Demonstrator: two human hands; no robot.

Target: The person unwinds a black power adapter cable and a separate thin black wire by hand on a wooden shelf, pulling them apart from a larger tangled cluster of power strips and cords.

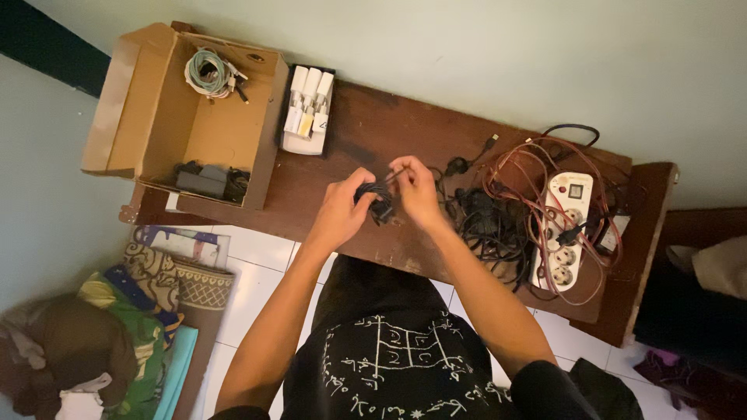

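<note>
A coiled black cable (377, 199) sits between both hands above the dark wooden table (373, 132). My left hand (342, 208) grips the coil from the left side. On the coil's right, my right hand (416, 190) pinches a loose end of the same cable between thumb and fingers. Both hands hover near the table's front edge, in front of my lap.
An open cardboard box (156, 117) at the left holds a pale coiled cable (208, 74) and a black adapter (204, 183). A small black tray of white chargers (307, 109) stands beside it. Tangled black and red cables (498, 218) and a white power strip (564, 229) lie at right. Folded cloths (117, 327) lie on the floor.
</note>
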